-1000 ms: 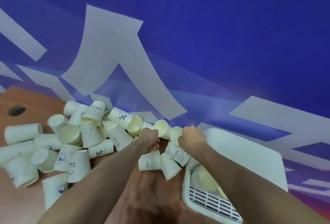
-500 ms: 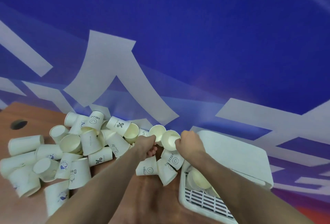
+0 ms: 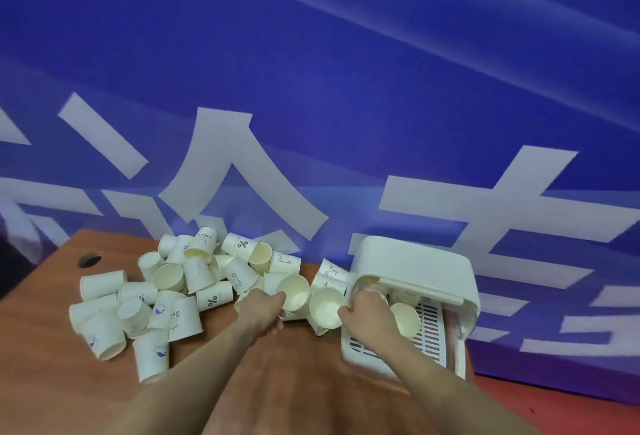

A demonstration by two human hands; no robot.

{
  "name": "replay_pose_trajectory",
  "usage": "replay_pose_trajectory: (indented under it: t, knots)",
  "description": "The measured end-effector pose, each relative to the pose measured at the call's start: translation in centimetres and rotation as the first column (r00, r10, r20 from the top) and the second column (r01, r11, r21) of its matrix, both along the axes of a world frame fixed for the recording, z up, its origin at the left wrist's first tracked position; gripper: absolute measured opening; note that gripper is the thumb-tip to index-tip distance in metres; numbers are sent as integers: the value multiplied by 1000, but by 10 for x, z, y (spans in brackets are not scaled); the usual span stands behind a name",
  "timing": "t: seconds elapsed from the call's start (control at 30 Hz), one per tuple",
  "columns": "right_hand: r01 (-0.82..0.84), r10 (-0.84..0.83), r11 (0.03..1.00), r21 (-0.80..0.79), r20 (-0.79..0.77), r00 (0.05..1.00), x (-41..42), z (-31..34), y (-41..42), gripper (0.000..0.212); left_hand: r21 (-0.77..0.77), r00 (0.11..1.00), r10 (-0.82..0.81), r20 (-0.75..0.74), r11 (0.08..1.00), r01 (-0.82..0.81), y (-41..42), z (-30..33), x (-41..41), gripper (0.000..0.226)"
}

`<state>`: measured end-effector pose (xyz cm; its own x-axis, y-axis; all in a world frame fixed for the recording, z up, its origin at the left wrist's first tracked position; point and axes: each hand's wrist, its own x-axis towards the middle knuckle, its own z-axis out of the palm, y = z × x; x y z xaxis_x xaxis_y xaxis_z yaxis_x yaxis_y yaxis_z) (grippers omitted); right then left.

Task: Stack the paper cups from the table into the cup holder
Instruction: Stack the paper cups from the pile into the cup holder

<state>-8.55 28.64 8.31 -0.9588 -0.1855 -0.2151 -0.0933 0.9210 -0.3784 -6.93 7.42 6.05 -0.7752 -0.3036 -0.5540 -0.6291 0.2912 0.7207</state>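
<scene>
Beside the table [image 3: 52,382], cup holder [image 3: 415,261] contains paper cups [image 3: 405,316].

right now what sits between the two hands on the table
In the head view, two cream paper cups: the left hand grips one cup, the right hand holds the other; both mouths face the camera.

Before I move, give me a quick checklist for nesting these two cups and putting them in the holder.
1. Left hand grips left cup: ok.
2. Right hand grips right cup: ok.
3. Both cup mouths face the camera: ok.
4. Cups already nested: not ok, side by side.
5. Holder open towards the hands: ok.
6. Room left inside the holder: cannot tell.
</scene>
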Motion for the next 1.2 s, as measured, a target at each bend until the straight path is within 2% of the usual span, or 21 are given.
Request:
replay_pose_trajectory:
  t: [0.27,0.53,0.73,0.97,1.07,1.2]
  knots:
    - [110,-94,981,-158,108,990,46,-21,84,36,-73,987,-158,14,985,159,57,-1,47,37]
    - [251,-212,952,-174,212,954,70,-46,171,32,-20,952,-305,3,952,305,120,-3,60,30]
    - [363,-324,910,-202,201,924,69,-44,219,34,38,948,-305,-95,950,309,167,8,37,28]
    - [413,-373,882,-225,198,906,54,-47,246,28,-12,927,-359,-104,933,360,201,4,10,29]
    - [424,-383,870,-251,198,902,48,-54,253,27,27,941,-317,-119,946,322,211,-5,0,30]
    - [430,-382,860,-274,214,899,43,-66,258,26,-11,950,-258,-174,966,260,219,-11,-11,31]
